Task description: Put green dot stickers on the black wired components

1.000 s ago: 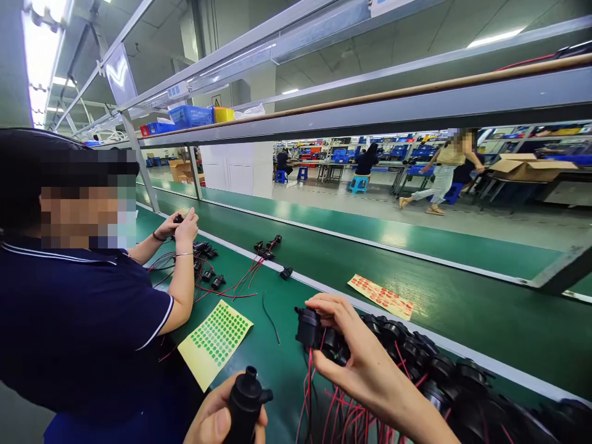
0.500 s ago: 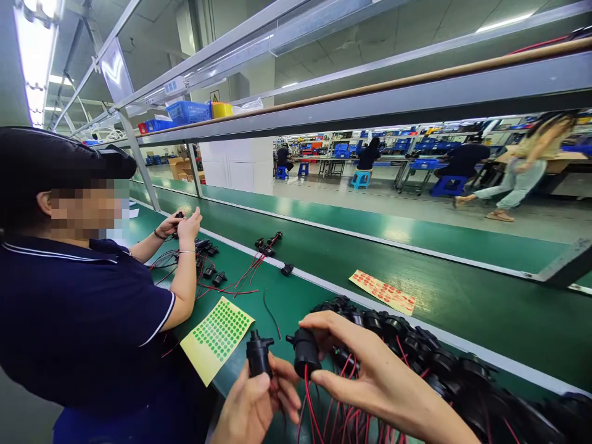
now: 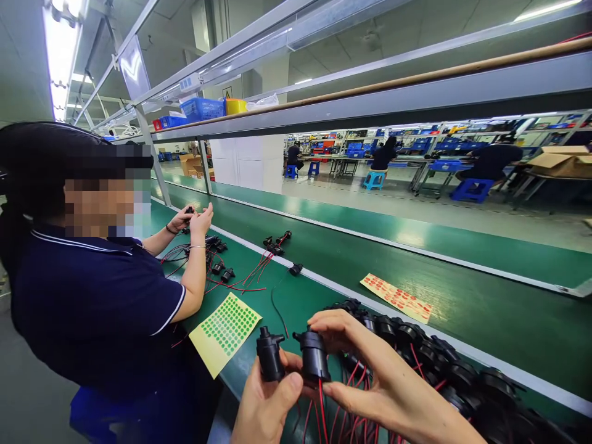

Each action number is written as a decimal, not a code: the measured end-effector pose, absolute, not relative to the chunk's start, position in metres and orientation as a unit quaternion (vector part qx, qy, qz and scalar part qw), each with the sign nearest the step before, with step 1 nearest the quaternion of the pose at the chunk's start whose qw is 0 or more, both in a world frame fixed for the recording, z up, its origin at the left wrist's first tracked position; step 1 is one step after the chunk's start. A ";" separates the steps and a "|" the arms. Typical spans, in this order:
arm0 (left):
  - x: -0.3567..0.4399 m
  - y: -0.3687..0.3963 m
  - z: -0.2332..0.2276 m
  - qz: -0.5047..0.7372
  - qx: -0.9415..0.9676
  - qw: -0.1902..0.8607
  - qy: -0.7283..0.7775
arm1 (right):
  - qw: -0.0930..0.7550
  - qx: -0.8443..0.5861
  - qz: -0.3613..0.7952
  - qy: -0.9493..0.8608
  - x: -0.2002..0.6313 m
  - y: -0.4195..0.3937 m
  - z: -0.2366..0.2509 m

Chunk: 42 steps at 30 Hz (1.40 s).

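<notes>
My left hand (image 3: 271, 401) is closed around a small black pump (image 3: 271, 356) with a top nozzle and a side spout, held upright. Just right of it, my right hand (image 3: 370, 370) grips a second black pump (image 3: 314, 357) between thumb and fingers. Red wires (image 3: 322, 407) hang from this second pump's underside. A narrow gap parts the two pumps, and my left fingertips lie close behind the second one. Under and beyond my right hand sits a heap of similar black pumps (image 3: 409, 333) with red and black wires.
A sheet of green dot stickers (image 3: 224, 333) lies left of my hands, a red sticker sheet (image 3: 398, 298) farther off. At left a co-worker (image 3: 102, 296) handles a small black part beside more pumps (image 3: 217, 250). A metal shelf rail (image 3: 351, 108) crosses above the green bench (image 3: 319, 246).
The view has shifted, so the bench items appear farther right. The pump in my right hand now stands straighter, and my left thumb is nearer to it. A walking person has left the view.
</notes>
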<state>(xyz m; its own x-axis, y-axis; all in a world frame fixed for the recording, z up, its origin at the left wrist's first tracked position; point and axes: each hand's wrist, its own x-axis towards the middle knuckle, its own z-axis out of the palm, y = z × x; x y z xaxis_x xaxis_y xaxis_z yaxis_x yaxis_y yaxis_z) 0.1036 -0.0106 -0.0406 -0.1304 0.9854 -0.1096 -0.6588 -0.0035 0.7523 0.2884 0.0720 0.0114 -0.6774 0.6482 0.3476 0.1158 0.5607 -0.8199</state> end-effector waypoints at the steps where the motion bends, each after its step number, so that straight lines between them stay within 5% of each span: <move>1: 0.104 -0.010 -0.040 0.674 0.235 0.609 0.346 | 0.329 -0.227 0.407 -0.822 0.287 0.072 0.011; 11: 0.101 -0.008 -0.031 0.643 0.180 0.689 0.282 | 0.444 -0.131 0.386 -0.798 0.257 0.076 -0.024; 18: 0.094 -0.012 -0.041 0.664 0.285 0.597 0.350 | 0.277 -0.142 0.344 -0.886 0.285 0.088 -0.009; 28: 0.087 -0.014 -0.046 0.655 0.341 0.544 0.399 | 0.318 -0.156 0.308 -0.883 0.281 0.081 -0.016; 42: 0.090 -0.013 -0.029 0.675 0.278 0.600 0.329 | 0.352 -0.270 0.529 -0.723 0.264 0.088 -0.023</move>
<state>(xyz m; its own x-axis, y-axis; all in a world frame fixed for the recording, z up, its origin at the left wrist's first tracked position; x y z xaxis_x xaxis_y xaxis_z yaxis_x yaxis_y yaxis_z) 0.0903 -0.0130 -0.0287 -0.1264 0.9918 -0.0190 -0.6265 -0.0650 0.7767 0.2644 0.0877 -0.0234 -0.6070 0.7627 0.2232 0.0182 0.2941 -0.9556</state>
